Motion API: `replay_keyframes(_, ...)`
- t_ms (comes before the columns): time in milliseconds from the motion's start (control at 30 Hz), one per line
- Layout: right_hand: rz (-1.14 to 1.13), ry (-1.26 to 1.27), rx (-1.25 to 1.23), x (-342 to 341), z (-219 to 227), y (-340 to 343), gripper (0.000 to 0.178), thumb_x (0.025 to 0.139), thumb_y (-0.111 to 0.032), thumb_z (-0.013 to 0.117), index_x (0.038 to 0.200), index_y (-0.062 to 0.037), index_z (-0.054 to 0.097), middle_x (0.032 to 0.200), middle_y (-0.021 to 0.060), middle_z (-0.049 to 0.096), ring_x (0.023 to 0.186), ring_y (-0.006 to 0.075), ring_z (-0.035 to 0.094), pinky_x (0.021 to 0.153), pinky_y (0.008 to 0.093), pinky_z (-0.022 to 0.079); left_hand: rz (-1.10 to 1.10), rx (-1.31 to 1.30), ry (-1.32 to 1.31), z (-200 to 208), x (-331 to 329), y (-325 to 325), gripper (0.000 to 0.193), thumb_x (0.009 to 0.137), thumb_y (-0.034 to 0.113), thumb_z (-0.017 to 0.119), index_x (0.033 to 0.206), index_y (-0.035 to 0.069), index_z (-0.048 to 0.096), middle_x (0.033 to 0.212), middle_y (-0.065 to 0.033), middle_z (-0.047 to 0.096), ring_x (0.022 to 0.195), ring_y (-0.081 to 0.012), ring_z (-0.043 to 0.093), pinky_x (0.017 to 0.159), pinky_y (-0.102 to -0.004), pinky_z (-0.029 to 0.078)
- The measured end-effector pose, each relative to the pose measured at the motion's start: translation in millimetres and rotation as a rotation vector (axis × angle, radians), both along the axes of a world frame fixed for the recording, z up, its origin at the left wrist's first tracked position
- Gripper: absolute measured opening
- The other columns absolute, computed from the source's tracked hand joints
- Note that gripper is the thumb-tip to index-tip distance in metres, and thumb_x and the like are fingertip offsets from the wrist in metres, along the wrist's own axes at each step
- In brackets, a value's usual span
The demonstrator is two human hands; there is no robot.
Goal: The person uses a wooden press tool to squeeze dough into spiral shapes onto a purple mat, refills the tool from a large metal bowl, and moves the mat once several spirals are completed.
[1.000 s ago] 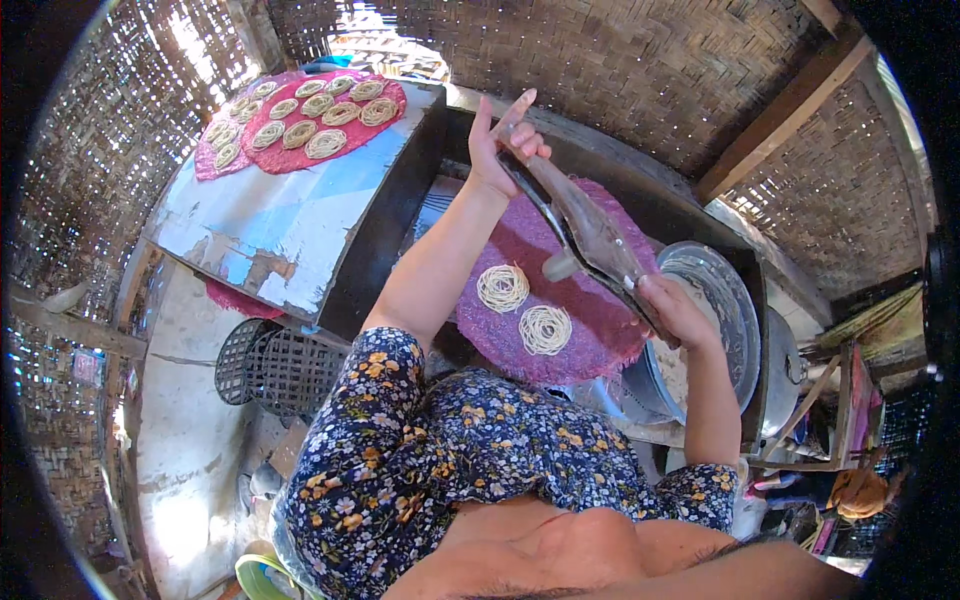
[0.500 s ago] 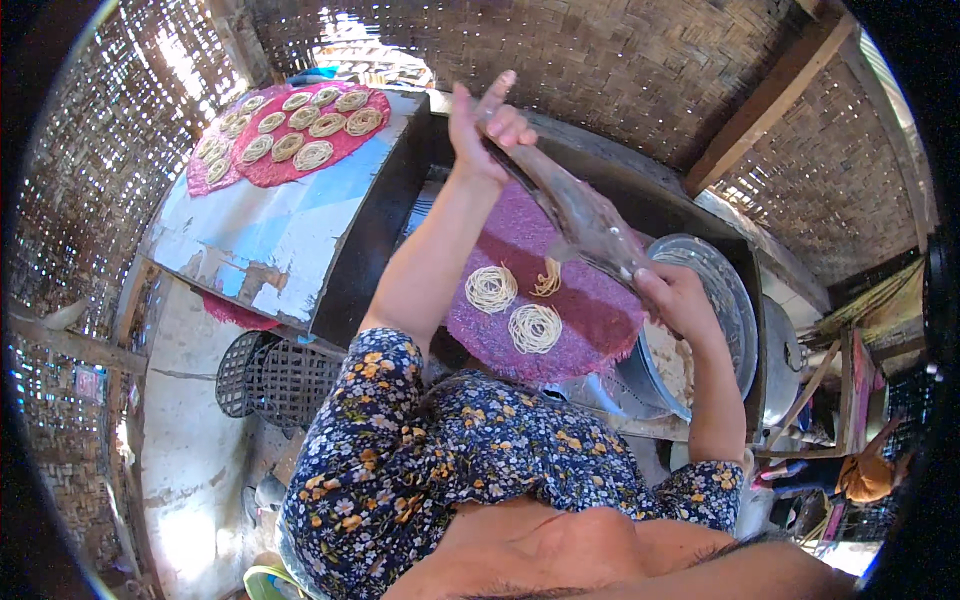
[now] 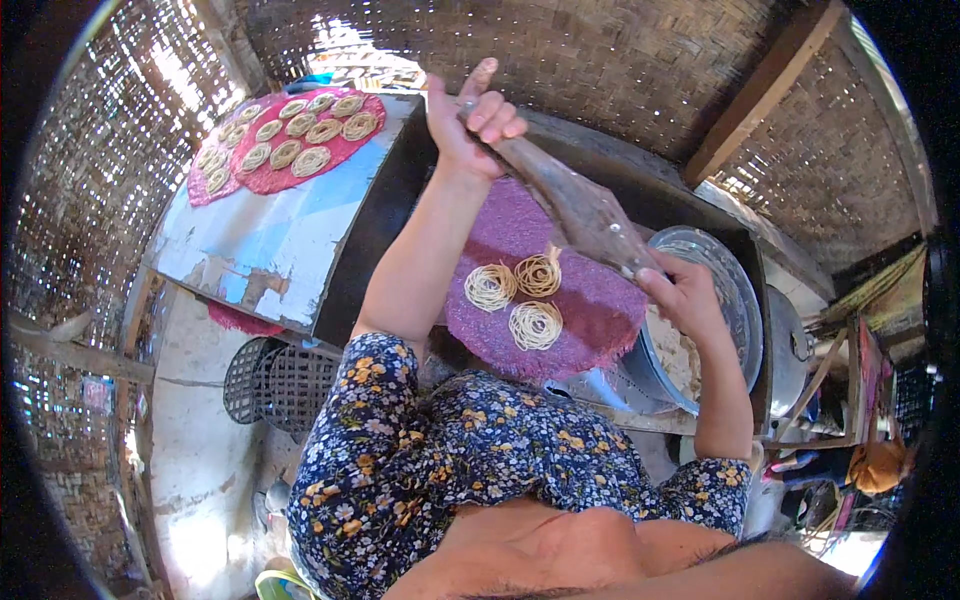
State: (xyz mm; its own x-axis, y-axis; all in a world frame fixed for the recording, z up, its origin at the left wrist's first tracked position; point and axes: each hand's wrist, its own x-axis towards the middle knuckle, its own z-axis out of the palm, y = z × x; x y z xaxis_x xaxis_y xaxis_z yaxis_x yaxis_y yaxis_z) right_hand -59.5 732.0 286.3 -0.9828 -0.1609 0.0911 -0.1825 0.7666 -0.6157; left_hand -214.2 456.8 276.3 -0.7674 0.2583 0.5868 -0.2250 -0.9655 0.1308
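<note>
With both hands I hold a long dark wooden hand press point(image 3: 590, 215) slantwise above a round purple-pink woven mat point(image 3: 495, 230). At its upper left end, my left hand point(image 3: 475, 125) is closed round the handle, thumb and one finger pointing up. My right hand point(image 3: 688, 297) grips the lower right end, beside the metal basin. Three coils of thin pale dough strands lie on the mat: a left coil point(image 3: 490, 287), a front coil point(image 3: 536, 326) and a back coil point(image 3: 538, 274). Strands rise from the back coil toward the press's underside.
A large metal basin point(image 3: 752, 335) with pale dough point(image 3: 672, 350) stands at the right, a rounded metal pot point(image 3: 785, 340) beyond it. On the worn blue-white tabletop point(image 3: 275, 235) at the left, red mats point(image 3: 270, 180) carry several coils. A dark lattice basket point(image 3: 295, 385) sits below. Another person point(image 3: 875, 465) is far right.
The short loose strand at the back of the mat has grown into a round coil. Both hands have shifted slightly with the press, the left one leftward.
</note>
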Motion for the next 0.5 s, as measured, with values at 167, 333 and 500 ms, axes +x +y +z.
replay_keyframes(167,0.034,-0.112,-0.116,8,-16,-6,0.041,0.079,-0.034,0.06,0.108,-0.0055,0.061,0.067,0.0099,0.061,0.057,0.0163,0.056,0.056,0.0302,0.045,0.069,-0.09,-0.057,-3,14,-6,0.063,0.085,0.06,0.03,0.096,0.005,0.057,0.04,0.006,0.029,0.034,-0.0078,0.027,0.045,-0.0251,0.031)
replay_keyframes(333,0.01,-0.204,-0.116,26,-22,5,0.039,0.081,-0.03,0.057,0.111,-0.006,0.06,0.057,0.0022,0.053,0.043,0.0076,0.046,0.043,0.0238,0.039,0.132,-0.17,-0.254,-14,35,11,0.059,0.086,0.06,0.029,0.084,0.007,0.054,0.038,0.0053,0.027,0.032,-0.0087,0.026,0.041,-0.0262,0.029)
replay_keyframes(500,-0.027,-0.056,-0.055,33,-42,26,0.038,0.081,-0.031,0.056,0.109,-0.0049,0.061,0.054,0.0015,0.052,0.041,0.0075,0.046,0.04,0.0244,0.038,0.082,-0.149,-0.294,-31,24,37,0.055,0.086,0.057,0.028,0.082,0.008,0.053,0.038,0.0055,0.026,0.031,-0.0094,0.026,0.042,-0.0272,0.03)
